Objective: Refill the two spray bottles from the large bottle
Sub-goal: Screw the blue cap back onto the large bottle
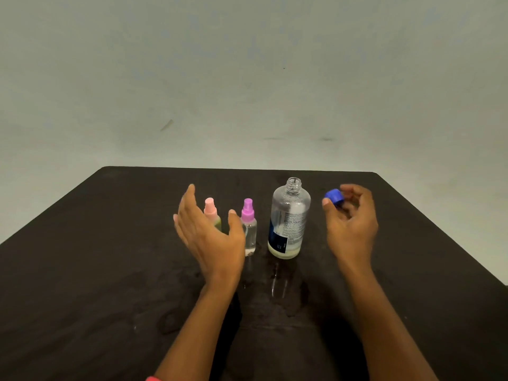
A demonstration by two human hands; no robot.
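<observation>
The large clear bottle (288, 221) stands uncapped in the middle of the dark table, with a little liquid at its bottom. My right hand (351, 224) hovers to its right and pinches the blue cap (334, 197) between thumb and fingers. Left of the large bottle stands a small clear spray bottle with a purple top (248, 226). Further left, a small greenish spray bottle with a pink top (212, 213) is partly hidden by my left hand (209, 232), which is raised with straight fingers and holds nothing.
The dark table (110, 270) carries wet patches and droplets (280, 287) in front of the bottles. A pale wall rises behind the table's far edge. The table's right edge runs diagonally near my right hand.
</observation>
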